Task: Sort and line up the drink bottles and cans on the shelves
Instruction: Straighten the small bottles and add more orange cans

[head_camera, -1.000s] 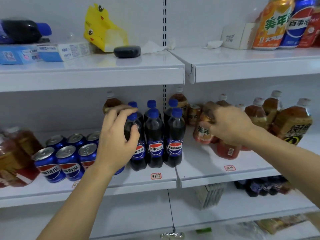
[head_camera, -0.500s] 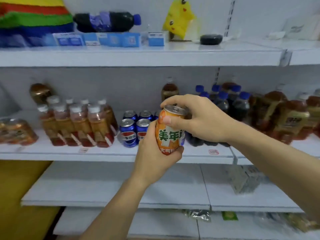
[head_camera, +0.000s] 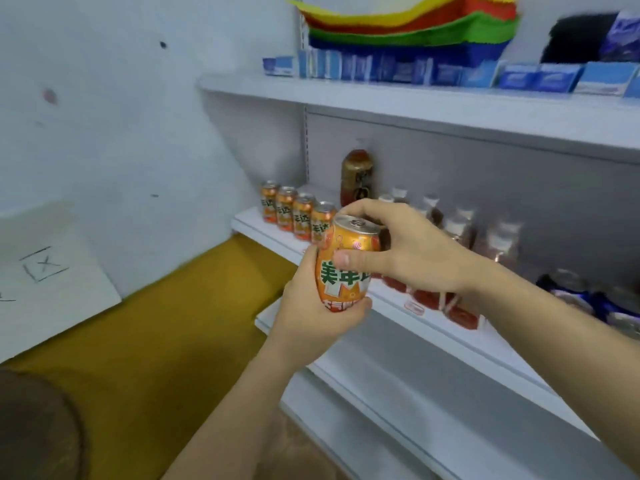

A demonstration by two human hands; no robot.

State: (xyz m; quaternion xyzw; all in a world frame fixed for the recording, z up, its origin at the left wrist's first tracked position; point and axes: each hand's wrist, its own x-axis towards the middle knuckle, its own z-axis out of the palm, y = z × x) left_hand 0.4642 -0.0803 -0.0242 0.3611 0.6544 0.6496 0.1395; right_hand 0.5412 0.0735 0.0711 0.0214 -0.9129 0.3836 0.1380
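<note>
I hold an orange can (head_camera: 346, 268) upright in the middle of the frame, in front of the shelves and clear of them. My left hand (head_camera: 320, 306) comes up from below; its fingers are curled round the lower half of the can, the fingertips wrapping under the bottom edge. My right hand (head_camera: 405, 251) reaches in from the right; its thumb presses on the can's front just under the rim, and its fingers arch over the far side of the top, so the silver lid shows between them.

Behind the can, at the left end of the middle shelf (head_camera: 391, 299), four matching orange cans (head_camera: 298, 216) stand in a row along the front edge. A brown bottle (head_camera: 356, 176) stands behind them near the back wall. Right of my hands, a row of white-capped tea bottles (head_camera: 498, 251) runs along the same shelf, blurred. Further right, at the frame's edge, are blue cans (head_camera: 568, 289), also blurred.

On the top shelf (head_camera: 415, 105) in the upper right lie blue boxes (head_camera: 381, 69) under a stack of coloured trays (head_camera: 412, 26).
</note>
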